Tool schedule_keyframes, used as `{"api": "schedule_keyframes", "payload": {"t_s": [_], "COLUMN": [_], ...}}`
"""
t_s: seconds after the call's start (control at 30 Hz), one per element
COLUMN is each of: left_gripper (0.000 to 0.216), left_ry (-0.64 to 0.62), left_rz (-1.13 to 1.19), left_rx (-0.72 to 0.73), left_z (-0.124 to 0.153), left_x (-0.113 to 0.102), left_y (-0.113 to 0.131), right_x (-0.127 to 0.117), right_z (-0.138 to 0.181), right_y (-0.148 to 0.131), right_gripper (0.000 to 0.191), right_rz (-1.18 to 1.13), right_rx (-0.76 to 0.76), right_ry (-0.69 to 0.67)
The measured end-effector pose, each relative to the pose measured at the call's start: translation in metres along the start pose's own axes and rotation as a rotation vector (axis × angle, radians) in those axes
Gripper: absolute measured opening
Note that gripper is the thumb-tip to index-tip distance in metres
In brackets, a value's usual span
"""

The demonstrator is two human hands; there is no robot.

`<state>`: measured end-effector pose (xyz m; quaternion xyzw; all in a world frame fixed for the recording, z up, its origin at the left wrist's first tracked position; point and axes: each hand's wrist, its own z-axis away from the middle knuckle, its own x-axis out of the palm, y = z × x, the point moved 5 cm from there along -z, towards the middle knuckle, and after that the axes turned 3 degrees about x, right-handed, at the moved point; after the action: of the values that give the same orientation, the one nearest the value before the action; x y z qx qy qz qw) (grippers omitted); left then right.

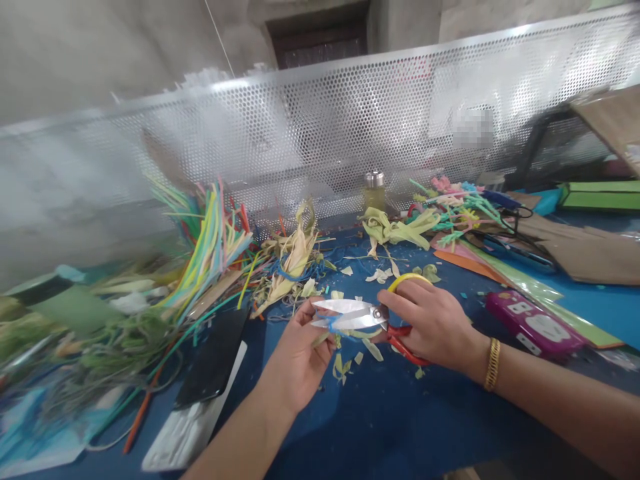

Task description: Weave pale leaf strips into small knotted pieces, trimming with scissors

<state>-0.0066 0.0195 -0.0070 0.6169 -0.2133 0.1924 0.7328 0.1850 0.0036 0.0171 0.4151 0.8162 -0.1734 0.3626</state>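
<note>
My right hand (434, 325) grips a pair of scissors (350, 315) with yellow and red handles, its silver blades pointing left and slightly apart. My left hand (300, 353) is closed in a pinch on a small piece of blue and pale green strip (327, 325) held between the blades. Small pale green clippings (345, 363) lie on the blue table (400, 420) just below both hands. A gold bangle (493, 363) is on my right wrist.
A fan of coloured strips (210, 247) lies at left, with a black phone (213, 363) and a white keyboard-like slab (185, 427) near it. Dried husk scraps (295, 260) and green ribbon (395, 230) lie ahead. A pink case (533, 325), brown card (585, 250), small jar (374, 190) and perforated metal screen (350, 127) stand beyond.
</note>
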Motion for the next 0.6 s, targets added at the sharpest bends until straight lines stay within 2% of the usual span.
{"api": "schedule_keyframes", "payload": {"t_s": [0.17, 0.3, 0.4, 0.47, 0.53, 0.6], "left_gripper": [0.034, 0.031, 0.028, 0.026, 0.025, 0.025], "left_ry": [0.014, 0.017, 0.064, 0.089, 0.081, 0.059], "left_rz": [0.004, 0.035, 0.053, 0.05, 0.03, -0.006], "left_rx": [-0.025, -0.026, -0.032, -0.032, -0.018, 0.008], "left_z": [0.0, -0.002, -0.007, -0.011, -0.014, -0.017], "left_x": [-0.002, -0.002, -0.005, -0.008, -0.009, -0.009], "left_y": [-0.002, -0.002, -0.002, -0.003, -0.003, -0.003], "right_x": [0.0, -0.004, -0.009, -0.008, -0.003, 0.005], "right_z": [0.002, 0.003, 0.002, 0.002, 0.005, 0.011], "right_y": [0.002, 0.002, 0.018, 0.038, 0.06, 0.08], "right_gripper": [0.029, 0.028, 0.035, 0.038, 0.039, 0.043], "right_rz": [-0.02, -0.236, -0.403, -0.355, -0.201, -0.059], "right_rx": [-0.009, 0.03, 0.25, 0.45, 0.593, 0.659], "right_ry": [0.014, 0.051, 0.131, 0.125, -0.002, -0.171]}}
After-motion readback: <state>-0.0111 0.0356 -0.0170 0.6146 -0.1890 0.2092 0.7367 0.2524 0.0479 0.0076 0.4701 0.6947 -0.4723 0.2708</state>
